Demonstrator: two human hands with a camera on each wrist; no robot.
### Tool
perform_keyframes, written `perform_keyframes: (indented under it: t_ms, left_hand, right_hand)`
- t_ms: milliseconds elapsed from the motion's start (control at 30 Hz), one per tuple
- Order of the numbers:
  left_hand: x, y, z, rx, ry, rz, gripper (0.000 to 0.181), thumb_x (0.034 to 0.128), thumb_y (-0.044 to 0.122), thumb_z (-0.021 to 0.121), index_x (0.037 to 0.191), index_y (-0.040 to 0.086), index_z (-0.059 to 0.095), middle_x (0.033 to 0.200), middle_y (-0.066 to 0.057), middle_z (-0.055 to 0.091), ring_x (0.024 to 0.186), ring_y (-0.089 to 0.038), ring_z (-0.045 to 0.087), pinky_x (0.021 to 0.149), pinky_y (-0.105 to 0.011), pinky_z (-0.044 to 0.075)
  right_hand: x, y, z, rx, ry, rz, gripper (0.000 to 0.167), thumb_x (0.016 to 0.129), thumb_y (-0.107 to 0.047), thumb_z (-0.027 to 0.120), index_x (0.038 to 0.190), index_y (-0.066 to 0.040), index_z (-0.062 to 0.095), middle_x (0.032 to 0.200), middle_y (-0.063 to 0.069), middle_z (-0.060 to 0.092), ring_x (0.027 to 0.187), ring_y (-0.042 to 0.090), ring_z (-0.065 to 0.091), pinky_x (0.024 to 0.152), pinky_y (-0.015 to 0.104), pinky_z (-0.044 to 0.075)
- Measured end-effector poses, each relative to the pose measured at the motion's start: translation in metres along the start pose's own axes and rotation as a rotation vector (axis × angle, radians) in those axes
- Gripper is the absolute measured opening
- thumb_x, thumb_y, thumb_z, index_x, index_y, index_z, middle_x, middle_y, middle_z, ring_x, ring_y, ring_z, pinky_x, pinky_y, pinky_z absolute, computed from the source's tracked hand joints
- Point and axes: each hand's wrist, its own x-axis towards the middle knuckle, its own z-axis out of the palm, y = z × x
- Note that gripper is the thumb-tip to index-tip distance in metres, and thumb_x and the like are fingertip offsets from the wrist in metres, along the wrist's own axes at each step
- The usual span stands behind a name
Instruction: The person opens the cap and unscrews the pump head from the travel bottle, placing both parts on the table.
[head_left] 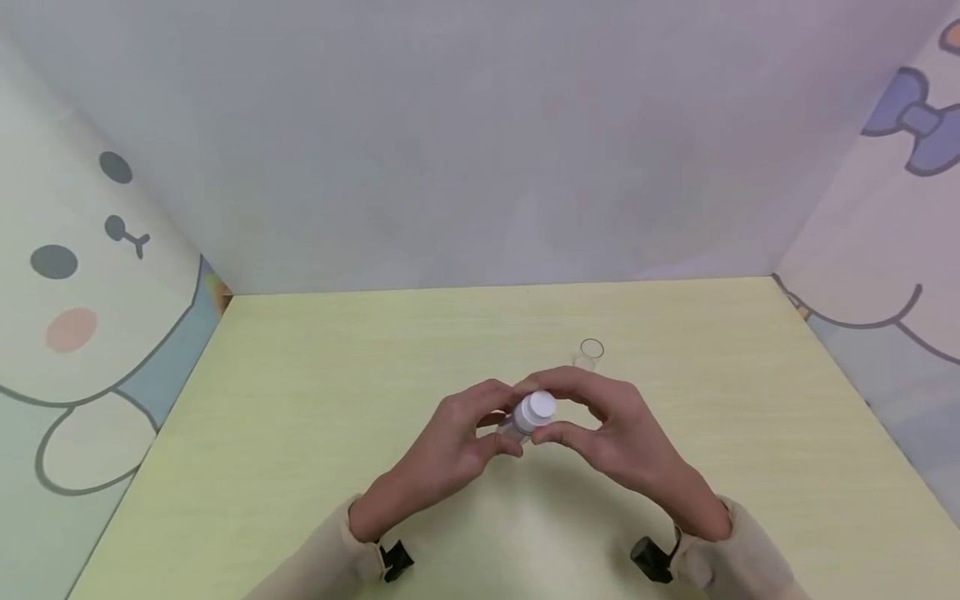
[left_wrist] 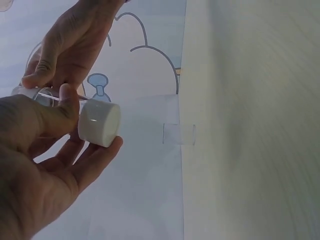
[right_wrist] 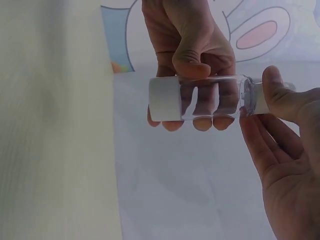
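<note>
Above the table, a clear bottle (right_wrist: 207,98) is held up between both hands. A white end piece (right_wrist: 165,99) covers its far end, and a white collar (right_wrist: 261,101) is at the neck. My left hand (head_left: 447,446) grips the clear body, with its thumb along one side and its fingers round the other. My right hand (head_left: 626,429) pinches the white top (head_left: 542,406) between thumb and fingers. In the left wrist view the white end piece (left_wrist: 100,123) sticks out past the left fingers, while the fingers hide much of the clear body.
Behind the hands, a clear cylindrical cap (head_left: 592,350) stands on the pale wood table (head_left: 337,358). A plain grey-white panel (head_left: 480,150) rises at the back. Cartoon-printed panels (head_left: 75,275) flank the table. Dark wrist-worn devices (head_left: 651,559) are below the hands.
</note>
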Motion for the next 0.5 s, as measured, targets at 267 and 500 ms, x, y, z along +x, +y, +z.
perform_keyframes:
  t_ms: [267,500]
  left_hand:
    - [-0.005,0.008,0.007,-0.018,0.091,-0.123,0.050,0.0802,0.005,0.089,0.120,0.025,0.067,0.117,0.011,0.066,0.110,-0.008,0.066,0.096,-0.025,0.060]
    - [-0.010,0.007,0.013,0.105,0.114,-0.054,0.047,0.0797,0.014,0.092,0.118,0.023,0.065,0.112,0.011,0.064,0.104,-0.005,0.066,0.092,-0.026,0.061]
  right_hand:
    - [-0.007,-0.002,0.008,0.036,0.133,0.036,0.068,0.071,0.014,0.087,0.128,0.011,0.050,0.117,0.014,0.060,0.106,0.013,0.065,0.092,0.025,0.060]
    - [-0.012,-0.007,0.017,0.024,0.185,0.095,0.062,0.067,0.016,0.089,0.113,0.008,0.049,0.108,0.007,0.055,0.094,0.011,0.061,0.086,0.020,0.057]
